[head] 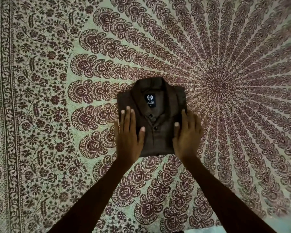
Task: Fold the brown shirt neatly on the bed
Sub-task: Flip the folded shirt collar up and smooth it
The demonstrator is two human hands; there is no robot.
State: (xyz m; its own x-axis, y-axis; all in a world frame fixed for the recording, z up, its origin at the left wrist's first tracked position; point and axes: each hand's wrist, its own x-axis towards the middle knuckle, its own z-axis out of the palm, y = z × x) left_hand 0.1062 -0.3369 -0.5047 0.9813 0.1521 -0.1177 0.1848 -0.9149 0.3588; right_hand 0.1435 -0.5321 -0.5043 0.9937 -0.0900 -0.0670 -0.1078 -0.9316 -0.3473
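The brown shirt (155, 137) lies on the bed as a compact folded rectangle, collar at the far end, a dark label inside the neck and the button placket facing up. My left hand (128, 133) rests flat on its left side, fingers spread and pointing away from me. On the shirt's right side and edge lies my right hand (186, 137), also flat, with the fingers apart. Neither hand grips the cloth. The hands cover the shirt's lower corners.
The bedsheet (74, 64) has a dense maroon peacock-mandala print whose centre lies right of the shirt. A floral border strip (8, 115) runs down the left. A pale blue patch (207, 230) shows at the bottom edge.
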